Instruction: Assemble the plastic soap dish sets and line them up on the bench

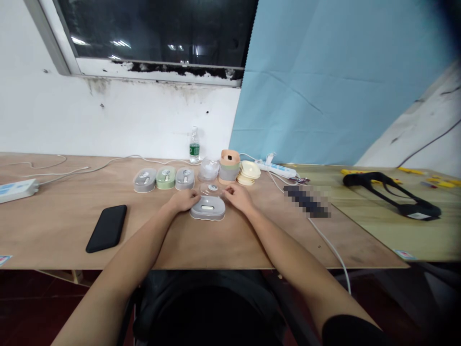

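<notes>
In front of me on the table sits a grey oval box with a pale slot in its top. Just behind its upper edge, a clear plastic lid with a round label is tilted up between my hands. My left hand has its fingers closed at the lid's left edge, close to the box's corner. On the other side, my right hand pinches the lid's right edge. Farther back stand finished-looking boxes with clear lids: a grey one, a green one and another grey one.
Behind my hands are stacked clear lids, stacked peach and grey shells and cream parts. A water bottle stands by the wall. A black phone lies left; a power strip, cables and a black strap lie right.
</notes>
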The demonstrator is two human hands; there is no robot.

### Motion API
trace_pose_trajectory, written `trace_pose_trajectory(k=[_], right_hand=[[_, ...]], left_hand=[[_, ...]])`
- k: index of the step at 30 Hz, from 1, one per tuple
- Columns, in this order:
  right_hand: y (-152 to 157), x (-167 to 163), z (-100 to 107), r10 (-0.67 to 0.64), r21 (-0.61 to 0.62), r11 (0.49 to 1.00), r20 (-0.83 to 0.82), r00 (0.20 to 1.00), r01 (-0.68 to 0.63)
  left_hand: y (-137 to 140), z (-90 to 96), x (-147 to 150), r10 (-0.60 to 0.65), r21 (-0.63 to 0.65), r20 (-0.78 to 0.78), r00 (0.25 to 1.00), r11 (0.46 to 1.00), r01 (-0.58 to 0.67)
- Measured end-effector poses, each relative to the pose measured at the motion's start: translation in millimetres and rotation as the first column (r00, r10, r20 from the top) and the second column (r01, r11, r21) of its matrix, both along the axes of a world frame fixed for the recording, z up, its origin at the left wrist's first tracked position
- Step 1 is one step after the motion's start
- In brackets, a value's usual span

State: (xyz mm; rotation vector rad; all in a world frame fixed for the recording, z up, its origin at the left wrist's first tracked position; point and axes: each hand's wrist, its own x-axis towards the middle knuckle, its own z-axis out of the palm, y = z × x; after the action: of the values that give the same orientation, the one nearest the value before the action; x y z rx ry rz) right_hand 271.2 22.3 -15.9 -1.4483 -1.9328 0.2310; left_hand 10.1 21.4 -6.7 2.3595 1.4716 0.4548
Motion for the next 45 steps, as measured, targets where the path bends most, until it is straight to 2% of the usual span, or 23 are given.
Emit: trace_pose_trajectory(k=[4,11,15,19,22,24,27,30,32,35,39,45], right_hand=[[6,3,-5,0.017,0.046,0.999,-0.03,0.999,-0.015],[9,4,-4,0.157,-0.082,0.984,-0.002,0.988,-0.157],[7,0,1,0.141,-0.148,0.981,0.086,0.986,-0.127],[4,-4,4,0.158,-0.153,0.978,0.098,0.982,-0.142],[2,-5,4,0.161,-0.127,0.98,0.062,0.985,-0.152],[3,-4,2,0.116,-0.119,0.986,0.008,0.993,-0.114],[6,2,0,0.033,-0.143,0.988,-0.153,0.988,-0.055],[7,7,1,0.008,-0.155,0.986,-0.339,0.941,-0.065],[5,9,4,0.055,-0.139,0.983,-0.404,0.913,-0.12],[-1,6,8,0.144,-0.099,0.976,-0.382,0.913,-0.196],[-10,-2,15,0.227,-0.075,0.964,-0.278,0.933,-0.256],[-20,-5,26,0.322,-0.069,0.924,-0.387,0.864,-0.375]], left_hand=[[0,0.6,0,0.004,-0.009,0.017,1.0,1.0,-0.004],[-4,3.1,1,-0.002,-0.007,0.025,1.0,1.0,0.002],[-6,6.1,2,0.009,-0.016,0.005,1.0,1.0,-0.009],[-8,8.2,3,-0.009,-0.02,0.022,1.0,1.0,0.01],[-9,8.8,3,-0.004,-0.029,0.039,0.999,1.0,0.005],[-10,8.8,2,-0.004,-0.032,0.052,0.999,0.999,0.005],[-9,8.3,1,-0.011,-0.025,0.085,0.996,1.0,0.013],[-7,7.5,0,0.019,0.009,0.149,0.989,1.0,-0.021],[-5,7.2,0,0.058,0.045,0.223,0.973,0.997,-0.07],[-4,7.5,-1,0.087,0.079,0.355,0.931,0.989,-0.123],[-4,8.8,-1,0.05,0.117,0.464,0.884,0.986,-0.117],[-6,11.2,0,0.023,0.098,0.531,0.847,0.991,-0.089]])
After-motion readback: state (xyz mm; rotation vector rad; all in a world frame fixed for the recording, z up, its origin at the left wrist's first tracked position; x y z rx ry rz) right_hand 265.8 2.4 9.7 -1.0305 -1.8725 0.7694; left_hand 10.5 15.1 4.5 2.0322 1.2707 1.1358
